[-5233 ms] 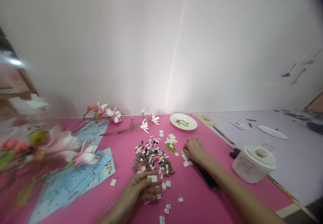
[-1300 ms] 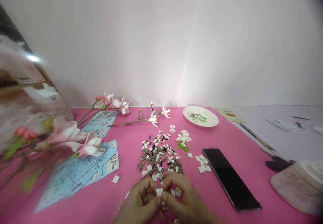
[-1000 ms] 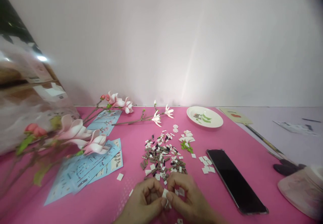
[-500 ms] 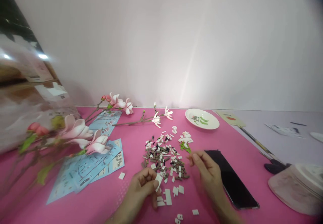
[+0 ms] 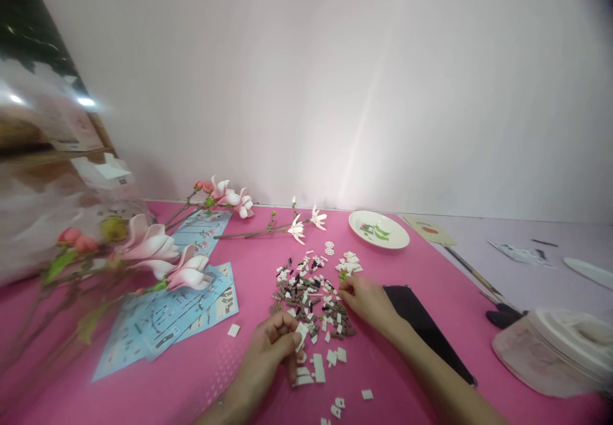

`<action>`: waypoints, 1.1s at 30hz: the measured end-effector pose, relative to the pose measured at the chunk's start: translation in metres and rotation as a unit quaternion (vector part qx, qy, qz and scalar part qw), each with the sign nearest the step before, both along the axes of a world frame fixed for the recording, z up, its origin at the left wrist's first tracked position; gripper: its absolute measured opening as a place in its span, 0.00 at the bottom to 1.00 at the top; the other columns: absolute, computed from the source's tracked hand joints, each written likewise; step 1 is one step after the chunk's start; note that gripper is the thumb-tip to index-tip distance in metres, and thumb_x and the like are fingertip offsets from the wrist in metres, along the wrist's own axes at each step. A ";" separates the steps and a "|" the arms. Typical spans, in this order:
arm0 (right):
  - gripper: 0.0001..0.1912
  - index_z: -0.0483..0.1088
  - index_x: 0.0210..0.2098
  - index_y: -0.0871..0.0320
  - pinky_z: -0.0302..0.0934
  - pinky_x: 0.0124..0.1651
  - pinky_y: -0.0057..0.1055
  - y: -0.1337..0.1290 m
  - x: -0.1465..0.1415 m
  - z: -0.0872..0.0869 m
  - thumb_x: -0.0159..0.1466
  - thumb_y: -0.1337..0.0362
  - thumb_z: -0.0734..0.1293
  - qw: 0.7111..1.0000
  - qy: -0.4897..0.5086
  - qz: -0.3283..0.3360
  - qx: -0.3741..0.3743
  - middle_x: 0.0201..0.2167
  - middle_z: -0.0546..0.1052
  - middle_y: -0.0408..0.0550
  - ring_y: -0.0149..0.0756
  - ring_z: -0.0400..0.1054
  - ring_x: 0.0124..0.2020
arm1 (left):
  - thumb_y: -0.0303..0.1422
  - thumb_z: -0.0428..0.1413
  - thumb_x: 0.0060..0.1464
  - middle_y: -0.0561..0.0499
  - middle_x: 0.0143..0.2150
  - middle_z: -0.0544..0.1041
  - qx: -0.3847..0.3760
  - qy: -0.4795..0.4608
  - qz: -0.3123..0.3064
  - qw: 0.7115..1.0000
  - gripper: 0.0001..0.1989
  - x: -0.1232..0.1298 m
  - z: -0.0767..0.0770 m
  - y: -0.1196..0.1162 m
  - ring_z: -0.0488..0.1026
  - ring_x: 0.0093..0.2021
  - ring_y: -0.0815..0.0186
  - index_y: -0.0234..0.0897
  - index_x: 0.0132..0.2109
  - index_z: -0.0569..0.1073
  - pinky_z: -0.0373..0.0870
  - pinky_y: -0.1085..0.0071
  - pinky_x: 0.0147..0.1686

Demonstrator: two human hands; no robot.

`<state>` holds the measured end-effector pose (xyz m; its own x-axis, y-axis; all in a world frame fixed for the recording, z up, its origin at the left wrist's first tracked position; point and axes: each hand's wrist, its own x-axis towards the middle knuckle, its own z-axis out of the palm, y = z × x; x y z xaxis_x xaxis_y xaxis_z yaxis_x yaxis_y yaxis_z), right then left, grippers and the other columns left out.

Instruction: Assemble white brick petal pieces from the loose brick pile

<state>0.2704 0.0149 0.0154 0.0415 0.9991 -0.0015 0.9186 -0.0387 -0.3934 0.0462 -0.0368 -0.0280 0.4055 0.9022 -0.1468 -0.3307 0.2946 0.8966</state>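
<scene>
1. The step in hand looks like picking through small parts: the left hand (image 5: 263,351) pinches a small flat white plastic piece (image 5: 301,334) between thumb and fingers, just beside the mixed heap of brown, black and white plastic parts (image 5: 299,294)
2. The right hand (image 5: 366,298) reaches to the heap's right edge, fingers bent inward, near the bright green plastic pieces (image 5: 343,275)
3. A pick-up there would call for a fine fingertip pinch on one part, without dragging its neighbours, while the left hand keeps the white piece steady
4. Whether the right fingertips grip anything cannot be told; the left fingers cover part of the white piece
5. The right forearm overlaps the black rectangular phone (image 5: 431,332), and the frame cuts off the translucent white-lidded tub (image 5: 531,358)
</scene>
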 end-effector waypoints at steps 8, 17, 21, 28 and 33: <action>0.07 0.67 0.21 0.61 0.49 0.26 0.25 0.022 -0.004 -0.014 0.54 0.67 0.67 0.999 -0.010 0.000 -0.045 0.20 0.71 0.41 0.28 0.61 0.22 | 0.36 0.58 0.48 0.54 0.20 0.72 0.004 0.010 -0.007 1.000 0.11 0.002 0.000 0.002 0.65 0.12 0.74 0.34 0.30 0.65 0.59 0.79 0.14; 0.05 0.66 0.22 0.59 0.50 0.26 0.25 0.004 -0.012 0.003 0.54 0.70 0.63 0.993 0.115 0.024 0.020 0.21 0.71 0.42 0.30 0.63 0.24 | 0.35 0.57 0.48 0.54 0.20 0.73 0.007 0.021 -0.018 1.000 0.10 0.000 0.003 0.000 0.65 0.11 0.74 0.33 0.30 0.65 0.58 0.80 0.13; 0.07 0.66 0.28 0.58 0.57 0.27 0.24 -0.023 -0.026 0.003 0.61 0.62 0.61 0.973 0.219 0.072 0.016 0.22 0.72 0.41 0.29 0.65 0.23 | 0.34 0.57 0.49 0.54 0.20 0.73 0.003 0.016 -0.034 0.999 0.09 0.002 0.003 -0.002 0.65 0.11 0.74 0.33 0.30 0.65 0.56 0.80 0.13; 0.07 0.67 0.26 0.59 0.61 0.33 0.27 -0.048 -0.035 -0.026 0.56 0.65 0.70 0.864 0.484 0.128 0.040 0.27 0.71 0.44 0.31 0.65 0.30 | 0.32 0.56 0.50 0.53 0.21 0.73 -0.003 0.011 -0.046 0.999 0.07 0.002 0.002 -0.004 0.65 0.11 0.75 0.32 0.31 0.66 0.59 0.80 0.14; 0.03 0.72 0.31 0.57 0.60 0.34 0.27 -0.053 -0.031 -0.026 0.57 0.66 0.71 0.860 0.479 0.170 0.035 0.29 0.72 0.44 0.32 0.65 0.31 | 0.32 0.57 0.50 0.54 0.20 0.72 -0.012 0.022 -0.049 0.998 0.08 0.003 0.006 -0.006 0.64 0.11 0.75 0.32 0.31 0.67 0.57 0.81 0.13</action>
<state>0.2398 -0.0381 -0.0109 -0.2401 0.9521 0.1892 0.1240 0.2234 -0.9668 0.0490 -0.0423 -0.0218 0.4843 0.8545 -0.1875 -0.2596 0.3451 0.9020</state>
